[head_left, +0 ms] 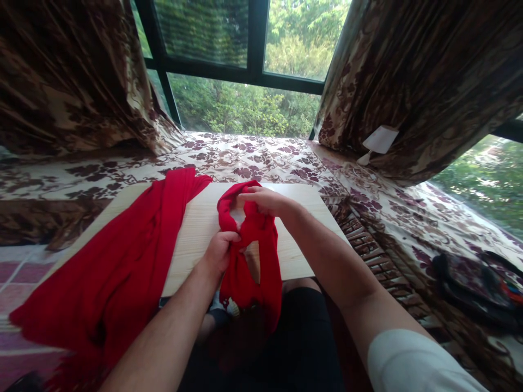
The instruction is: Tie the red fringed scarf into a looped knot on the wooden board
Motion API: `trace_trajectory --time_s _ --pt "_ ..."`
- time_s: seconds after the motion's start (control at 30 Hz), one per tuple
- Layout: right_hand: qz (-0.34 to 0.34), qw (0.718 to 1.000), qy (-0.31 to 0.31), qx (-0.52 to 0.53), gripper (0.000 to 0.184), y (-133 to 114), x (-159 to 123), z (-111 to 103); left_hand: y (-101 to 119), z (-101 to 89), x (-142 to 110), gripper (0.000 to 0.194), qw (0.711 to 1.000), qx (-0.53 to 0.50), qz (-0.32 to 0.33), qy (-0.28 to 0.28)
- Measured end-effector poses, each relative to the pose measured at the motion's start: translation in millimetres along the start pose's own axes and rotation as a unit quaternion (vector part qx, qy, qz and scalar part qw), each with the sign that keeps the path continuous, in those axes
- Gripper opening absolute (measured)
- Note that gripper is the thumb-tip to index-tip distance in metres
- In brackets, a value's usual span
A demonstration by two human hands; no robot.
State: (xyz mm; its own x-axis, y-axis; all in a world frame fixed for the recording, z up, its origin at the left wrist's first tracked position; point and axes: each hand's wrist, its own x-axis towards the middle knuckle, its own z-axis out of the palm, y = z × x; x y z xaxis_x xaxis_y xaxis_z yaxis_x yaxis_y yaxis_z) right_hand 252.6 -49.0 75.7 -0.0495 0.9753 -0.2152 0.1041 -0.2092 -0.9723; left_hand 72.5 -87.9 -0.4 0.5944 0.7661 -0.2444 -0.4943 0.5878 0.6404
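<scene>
A red scarf (249,231) hangs in a twisted loop between my hands, its lower part draping past the near edge of the table onto my lap. My left hand (223,247) is closed round the cloth on the loop's left side, thumb on top. Higher up and to the right, my right hand (263,200) pinches the scarf near the top of the loop, with the index finger stretched out to the left. Red cloth (134,245) with a fringed end also lies across the table's left side and hangs off it; whether it joins the loop cannot be made out.
The pale wooden table (196,218) stands before my knees. Behind it runs a ledge with a floral cover (253,152) below the window (245,103). A small white lamp (379,140) stands by the right curtain (368,71). A dark bag (469,288) lies far right.
</scene>
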Motion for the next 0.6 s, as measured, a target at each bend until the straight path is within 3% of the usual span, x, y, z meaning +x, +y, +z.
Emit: trace_trajectory --time_s 0.07,0.17,0.27,0.43,0.6 --pt "0.010 1.000 -0.020 -0.007 0.029 -5.9 -3.5 -1.6 -0.8 -0.5 -0.2 0.029 1.000 -0.009 -0.003 0.002" --pt "-0.005 0.995 -0.096 0.007 0.024 -10.0 -5.1 -1.0 -2.4 0.4 0.0 0.037 1.000 -0.016 -0.005 0.004" --pt "-0.017 0.991 -0.135 -0.016 0.029 -8.0 -3.4 3.1 -4.4 2.6 -1.0 0.043 1.000 -0.006 -0.005 0.010" --pt "-0.041 0.989 -0.144 -0.023 0.040 -7.3 -4.7 5.1 -4.1 5.5 -5.4 0.041 0.999 0.018 -0.013 0.028" --pt "-0.124 0.985 -0.057 0.102 0.041 -12.6 -6.5 1.9 0.4 4.2 -2.1 0.040 0.999 0.021 -0.035 0.030"
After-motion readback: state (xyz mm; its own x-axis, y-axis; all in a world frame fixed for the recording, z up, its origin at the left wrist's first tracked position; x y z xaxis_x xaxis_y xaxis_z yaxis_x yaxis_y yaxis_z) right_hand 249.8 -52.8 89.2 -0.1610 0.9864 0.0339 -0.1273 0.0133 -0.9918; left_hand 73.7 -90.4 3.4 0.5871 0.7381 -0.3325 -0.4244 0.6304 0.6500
